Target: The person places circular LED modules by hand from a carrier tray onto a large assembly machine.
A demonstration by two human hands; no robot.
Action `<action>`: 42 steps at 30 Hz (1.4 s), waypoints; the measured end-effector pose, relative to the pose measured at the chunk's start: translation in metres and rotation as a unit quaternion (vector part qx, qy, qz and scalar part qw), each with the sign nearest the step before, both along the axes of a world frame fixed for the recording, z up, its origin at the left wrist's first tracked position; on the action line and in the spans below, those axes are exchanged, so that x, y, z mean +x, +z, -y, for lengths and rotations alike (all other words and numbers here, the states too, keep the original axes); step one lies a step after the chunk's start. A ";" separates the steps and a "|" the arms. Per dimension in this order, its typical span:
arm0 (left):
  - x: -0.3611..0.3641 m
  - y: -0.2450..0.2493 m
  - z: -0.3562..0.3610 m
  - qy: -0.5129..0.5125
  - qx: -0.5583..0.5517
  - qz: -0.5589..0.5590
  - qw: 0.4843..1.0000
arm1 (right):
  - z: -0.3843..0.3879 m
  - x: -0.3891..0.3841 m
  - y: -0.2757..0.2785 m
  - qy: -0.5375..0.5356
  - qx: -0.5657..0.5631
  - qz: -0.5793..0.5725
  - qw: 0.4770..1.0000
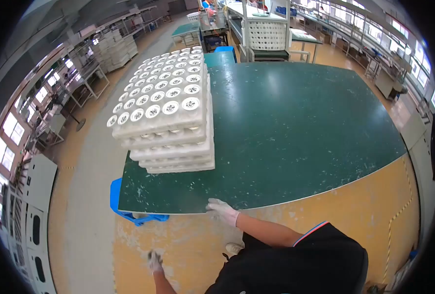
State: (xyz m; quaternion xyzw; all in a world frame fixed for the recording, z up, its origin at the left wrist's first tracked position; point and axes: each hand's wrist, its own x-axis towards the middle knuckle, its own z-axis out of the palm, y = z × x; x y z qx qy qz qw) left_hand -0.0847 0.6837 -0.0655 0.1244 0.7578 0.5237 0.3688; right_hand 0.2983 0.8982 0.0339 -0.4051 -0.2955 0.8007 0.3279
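My right hand (222,211), in a whitish glove, is at the near edge of a green-topped table (296,132). Its fingers are stretched out at the edge, and it holds nothing that I can see. Lower down, my left hand (155,262), also gloved, hangs over the floor, away from the table. Its fingers look slightly apart, with nothing visible in them. Nearest to both hands on the table is a stack of white foam trays (178,158). Rows of round white parts with silvery centres (152,111) fill the top tray's pockets.
Blue plastic (115,195) sticks out below the table's left corner. A white perforated crate (266,35) stands on a rack beyond the far edge. More white trays (114,49) are stacked at far left. Grey cabinets (36,220) line the left side; long workbenches run along both sides.
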 end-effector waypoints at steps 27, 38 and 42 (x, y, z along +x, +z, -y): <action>-0.028 0.008 -0.456 -0.490 0.002 0.321 0.810 | -0.157 -0.168 -0.026 -0.413 -0.231 -0.082 0.877; 0.110 -0.005 -0.378 -0.551 -0.170 0.294 0.763 | -0.113 -0.034 -0.076 -0.485 -0.184 0.023 0.854; 0.117 0.025 -0.340 -0.869 0.011 -0.084 0.487 | -0.069 0.003 -0.104 -0.458 -0.068 0.151 0.873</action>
